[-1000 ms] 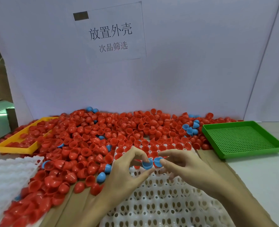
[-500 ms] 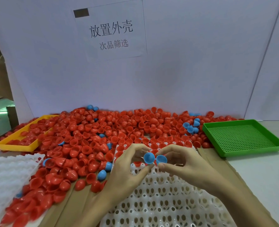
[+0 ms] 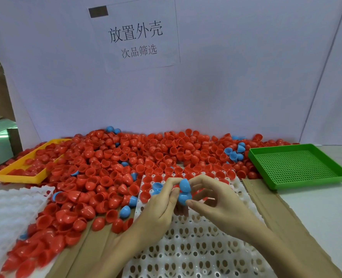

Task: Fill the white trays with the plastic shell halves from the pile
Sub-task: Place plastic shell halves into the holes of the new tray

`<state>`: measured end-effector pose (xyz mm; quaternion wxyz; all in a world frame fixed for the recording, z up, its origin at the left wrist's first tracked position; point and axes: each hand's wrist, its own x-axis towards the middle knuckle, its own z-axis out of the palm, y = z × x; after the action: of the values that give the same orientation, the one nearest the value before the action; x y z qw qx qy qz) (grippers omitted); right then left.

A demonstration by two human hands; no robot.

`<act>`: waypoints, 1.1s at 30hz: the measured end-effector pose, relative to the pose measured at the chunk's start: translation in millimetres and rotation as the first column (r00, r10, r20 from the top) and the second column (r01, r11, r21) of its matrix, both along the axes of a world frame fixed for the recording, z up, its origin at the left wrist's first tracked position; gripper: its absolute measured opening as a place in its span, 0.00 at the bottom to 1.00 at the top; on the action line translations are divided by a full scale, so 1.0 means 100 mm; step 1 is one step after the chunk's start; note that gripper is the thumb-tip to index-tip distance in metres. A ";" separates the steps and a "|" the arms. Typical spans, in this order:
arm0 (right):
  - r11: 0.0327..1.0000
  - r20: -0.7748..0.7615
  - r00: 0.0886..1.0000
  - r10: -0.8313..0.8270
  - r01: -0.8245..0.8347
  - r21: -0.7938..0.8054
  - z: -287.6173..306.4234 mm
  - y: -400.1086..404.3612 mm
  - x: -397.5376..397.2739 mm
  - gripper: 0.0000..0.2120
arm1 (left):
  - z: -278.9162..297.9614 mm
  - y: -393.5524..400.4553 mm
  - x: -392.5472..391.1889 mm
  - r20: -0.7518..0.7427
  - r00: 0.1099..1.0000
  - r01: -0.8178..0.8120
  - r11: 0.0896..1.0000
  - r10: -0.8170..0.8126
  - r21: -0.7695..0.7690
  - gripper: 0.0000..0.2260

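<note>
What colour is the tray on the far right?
Green tray, seen best in the head view.

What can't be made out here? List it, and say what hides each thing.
All in the head view:
- Tray cells under the left hand and right hand: covered by the hands.
- White tray: near end cut off by the bottom edge.
- Yellow tray: floor buried under red shells.
- Blue shells: hollow sides hidden by fingers.

Scene evenly, brightly lit, soft light from above; shadows faint. Mild glare seen on red shell pile. Wide-angle bending noted at edges. Near corners slightly soft; hands slightly blurred.
</note>
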<state>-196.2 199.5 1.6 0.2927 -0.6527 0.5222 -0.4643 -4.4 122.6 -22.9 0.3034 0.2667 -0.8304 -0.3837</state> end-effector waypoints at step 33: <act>0.801 -0.571 0.609 -0.550 0.578 -0.156 -0.23 -0.15 -0.77 0.08 | -0.05 -0.03 -0.02 0.064 0.996 0.057 0.998 -0.055 -0.025 0.18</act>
<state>-273.0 184.4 -21.7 -0.0313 -0.5589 0.7747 -0.2939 -6.5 120.0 -27.7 0.2697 0.2513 -0.8517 -0.3723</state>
